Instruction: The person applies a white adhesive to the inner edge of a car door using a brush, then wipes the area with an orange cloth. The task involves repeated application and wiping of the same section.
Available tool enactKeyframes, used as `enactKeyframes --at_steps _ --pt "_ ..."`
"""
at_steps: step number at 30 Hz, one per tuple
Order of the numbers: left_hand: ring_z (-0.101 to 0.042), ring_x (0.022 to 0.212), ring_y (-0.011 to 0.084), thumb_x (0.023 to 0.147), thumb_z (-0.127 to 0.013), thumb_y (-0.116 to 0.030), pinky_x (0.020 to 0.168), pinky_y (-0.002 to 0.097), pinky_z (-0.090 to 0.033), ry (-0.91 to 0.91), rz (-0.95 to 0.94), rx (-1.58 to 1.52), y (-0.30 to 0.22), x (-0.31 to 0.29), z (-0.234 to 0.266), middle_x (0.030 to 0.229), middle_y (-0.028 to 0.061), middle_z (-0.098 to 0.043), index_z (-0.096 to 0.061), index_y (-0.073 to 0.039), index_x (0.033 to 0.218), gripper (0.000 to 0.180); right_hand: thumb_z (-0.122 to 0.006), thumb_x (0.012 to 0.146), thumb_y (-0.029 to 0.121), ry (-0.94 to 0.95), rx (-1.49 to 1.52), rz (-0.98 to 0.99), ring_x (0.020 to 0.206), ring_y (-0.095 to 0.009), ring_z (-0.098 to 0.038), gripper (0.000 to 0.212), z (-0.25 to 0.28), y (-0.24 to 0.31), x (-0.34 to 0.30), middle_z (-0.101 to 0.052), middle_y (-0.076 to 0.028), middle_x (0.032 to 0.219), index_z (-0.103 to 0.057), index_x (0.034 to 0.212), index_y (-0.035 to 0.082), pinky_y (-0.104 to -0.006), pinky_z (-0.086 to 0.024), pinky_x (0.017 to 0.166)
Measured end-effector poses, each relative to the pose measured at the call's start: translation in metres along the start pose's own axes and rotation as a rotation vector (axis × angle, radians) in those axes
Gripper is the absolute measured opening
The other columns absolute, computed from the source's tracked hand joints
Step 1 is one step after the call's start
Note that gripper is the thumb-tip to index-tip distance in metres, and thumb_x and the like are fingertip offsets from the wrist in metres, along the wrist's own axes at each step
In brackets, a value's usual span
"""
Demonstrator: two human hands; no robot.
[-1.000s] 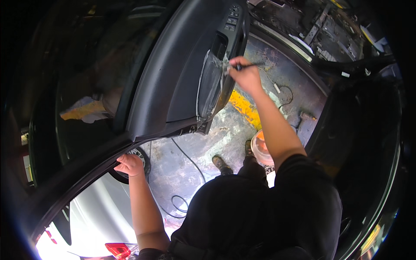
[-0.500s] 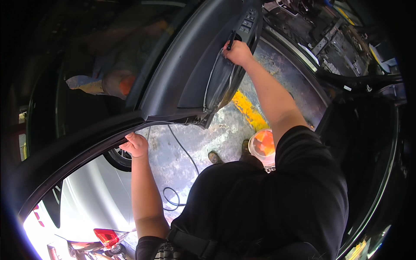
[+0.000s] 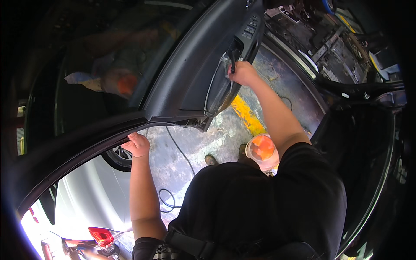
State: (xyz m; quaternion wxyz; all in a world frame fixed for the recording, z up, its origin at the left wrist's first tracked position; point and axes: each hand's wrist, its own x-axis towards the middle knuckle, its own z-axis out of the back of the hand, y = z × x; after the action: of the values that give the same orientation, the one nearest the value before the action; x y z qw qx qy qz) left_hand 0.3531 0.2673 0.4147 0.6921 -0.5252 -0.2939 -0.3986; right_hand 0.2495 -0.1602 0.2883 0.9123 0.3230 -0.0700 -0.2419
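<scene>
An open car door fills the upper middle, its inner face a dark grey door panel (image 3: 186, 73). My right hand (image 3: 243, 74) is closed around a slim black-handled tool (image 3: 233, 60) beside the armrest and pull handle; its working end is hidden. Whitish residue shows along the door pocket (image 3: 218, 97) just below that hand. My left hand (image 3: 138, 145) grips the black door frame (image 3: 89, 154) at its lower edge, with some fingers hidden behind it.
A bucket with orange contents (image 3: 262, 149) stands on the worn floor by my feet. A dark hose (image 3: 182, 156) loops across the floor. To the right lies the stripped car interior (image 3: 318, 43); a silver car (image 3: 91, 195) is at lower left.
My right hand has slid down along the door panel with the black-handled tool, uncovering the dark recess of the pull handle. The left hand stays on the frame.
</scene>
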Motion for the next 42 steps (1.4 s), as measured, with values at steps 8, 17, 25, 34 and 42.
enactKeyframes --at_steps 8,17,25,34,42 --pt "-0.064 0.094 0.0172 0.107 -0.054 -0.034 0.087 0.0307 -0.050 0.041 0.031 0.101 -0.008 0.004 0.003 0.107 0.0089 -0.071 -0.067 0.005 0.110 0.042 -0.074 0.082 0.024 -0.403 0.047 -0.134 0.092 -0.036 -0.072 0.018 -0.034 0.040 -0.011 -0.073 -0.017 0.092 -0.072 0.093 0.009 -0.0443 -0.058 0.085" --pt "-0.064 0.095 0.0167 0.105 -0.057 -0.032 0.088 0.0297 -0.050 0.015 0.005 -0.006 -0.001 0.006 -0.003 0.109 0.0083 -0.071 -0.067 0.005 0.111 0.039 -0.070 0.085 0.017 -0.466 -0.043 0.148 0.089 -0.037 -0.071 0.015 -0.024 0.022 -0.003 -0.070 -0.016 0.096 -0.069 0.098 0.008 -0.0464 -0.059 0.078" --pt "-0.065 0.096 0.0188 0.105 -0.057 -0.029 0.089 0.0305 -0.050 0.002 -0.018 -0.045 0.002 0.002 -0.001 0.111 0.0092 -0.070 -0.065 0.005 0.117 0.038 -0.075 0.078 0.016 -0.222 0.187 0.338 0.087 -0.033 -0.071 0.014 -0.086 0.074 -0.119 -0.069 -0.010 0.097 -0.070 0.091 0.014 -0.0431 -0.060 0.078" --pt "-0.064 0.104 0.0200 0.105 -0.058 -0.032 0.094 0.0326 -0.050 0.014 -0.077 0.062 0.002 0.010 -0.002 0.121 0.0138 -0.068 -0.062 0.008 0.124 0.045 -0.071 0.082 0.013 -0.513 -0.097 -0.005 0.092 -0.033 -0.071 0.020 -0.037 0.015 -0.024 -0.069 -0.011 0.099 -0.070 0.102 0.011 -0.0440 -0.059 0.080" --pt "-0.065 0.100 0.0217 0.106 -0.056 -0.031 0.090 0.0323 -0.051 -0.023 -0.078 0.009 -0.004 0.009 -0.004 0.119 0.0151 -0.069 -0.063 0.010 0.123 0.045 -0.073 0.075 0.014 -0.425 0.049 0.274 0.089 -0.032 -0.070 0.017 -0.060 0.029 -0.057 -0.068 -0.010 0.095 -0.069 0.092 0.011 -0.0428 -0.059 0.077"
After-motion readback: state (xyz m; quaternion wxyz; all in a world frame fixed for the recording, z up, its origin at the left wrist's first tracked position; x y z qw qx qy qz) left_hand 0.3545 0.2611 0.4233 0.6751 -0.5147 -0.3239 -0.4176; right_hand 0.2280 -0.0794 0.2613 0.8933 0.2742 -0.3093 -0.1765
